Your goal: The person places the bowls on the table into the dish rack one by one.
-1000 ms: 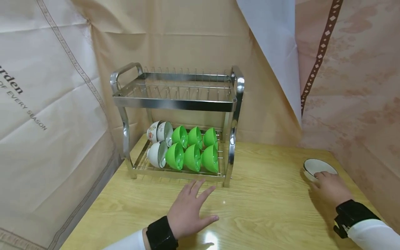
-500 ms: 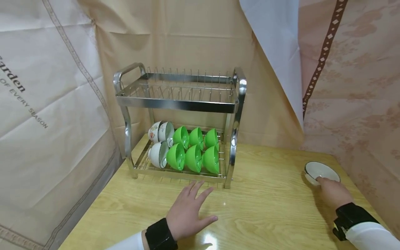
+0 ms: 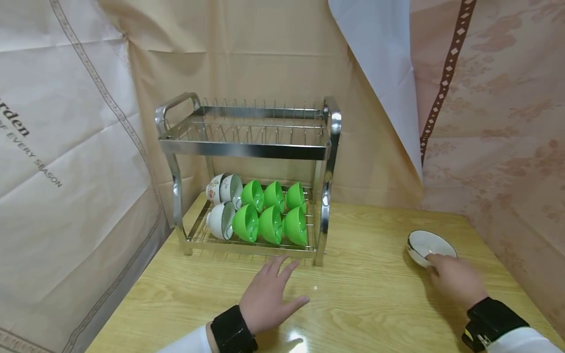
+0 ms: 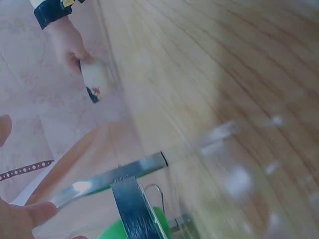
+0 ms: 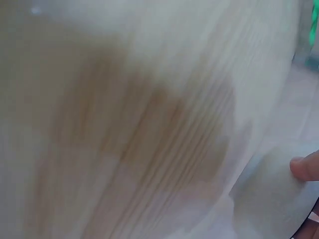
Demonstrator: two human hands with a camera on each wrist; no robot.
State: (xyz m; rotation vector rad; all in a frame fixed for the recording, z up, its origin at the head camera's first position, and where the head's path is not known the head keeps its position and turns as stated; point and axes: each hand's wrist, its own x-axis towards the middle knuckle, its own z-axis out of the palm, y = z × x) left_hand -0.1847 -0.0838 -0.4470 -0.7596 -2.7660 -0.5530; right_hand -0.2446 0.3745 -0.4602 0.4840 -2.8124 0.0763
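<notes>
At the right of the head view, my right hand (image 3: 456, 279) pinches the near rim of a white bowl (image 3: 428, 247) with a dark rim line. Flower decoration shows on the bowl's outer side in the left wrist view, where the bowl (image 4: 97, 79) is tipped. In the right wrist view a fingertip lies along the pale outside of the bowl (image 5: 269, 199). My left hand (image 3: 269, 299) holds nothing; its fingers spread over the table in front of a metal dish rack (image 3: 247, 149).
On the rack's lower tier, several green bowls (image 3: 270, 225) and three white bowls (image 3: 220, 220) stand on edge in two rows. Its upper tier has upright wire dividers. Under it lies a wood-grain table (image 3: 362, 304), with cloth hangings (image 3: 273, 54) behind and at both sides.
My right hand has taken hold of the white bowl's rim and moved it a little to the left. My left hand has stayed nearly still. The view has shifted slightly.
</notes>
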